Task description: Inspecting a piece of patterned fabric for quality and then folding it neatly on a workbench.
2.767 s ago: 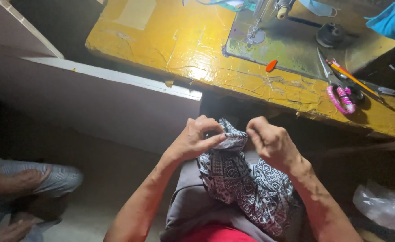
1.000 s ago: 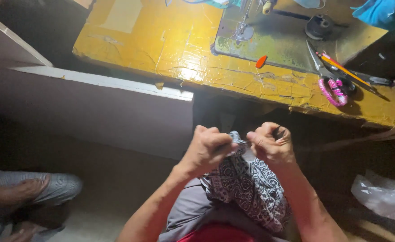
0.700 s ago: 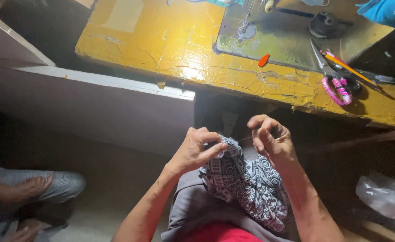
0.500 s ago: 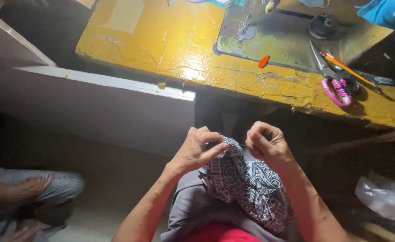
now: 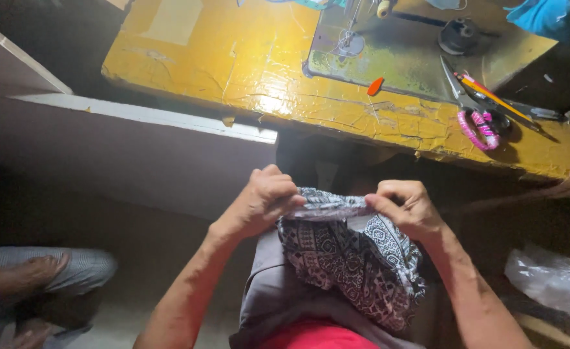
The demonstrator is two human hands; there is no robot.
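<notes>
patterned black-and-white cloth (image 5: 353,271) lies over my lap in the head view, its top edge pulled taut between my two hands, just below the near edge of the yellow table (image 5: 233,64). my left hand (image 5: 265,203) is curled closed, thumb and fingers pinching the cloth's left end. my right hand (image 5: 406,208) is closed the same way, pinching the right end, knuckles turned up toward me. the rest of the cloth hangs bunched down over grey trousers (image 5: 278,304), with a bit of red garment (image 5: 317,336) at the bottom edge.

on the table i see the grey-green sewing machine bed (image 5: 401,58), a small orange piece (image 5: 375,86) at its front edge, and scissors with pink-wrapped handles (image 5: 475,116) to the right, an orange pencil (image 5: 495,98) lying across them. blue fabric (image 5: 543,16) sits at the top right corner. a clear plastic bag (image 5: 556,284) is low on the right. at lower left, another person's bare foot (image 5: 33,274) rests on the floor.
</notes>
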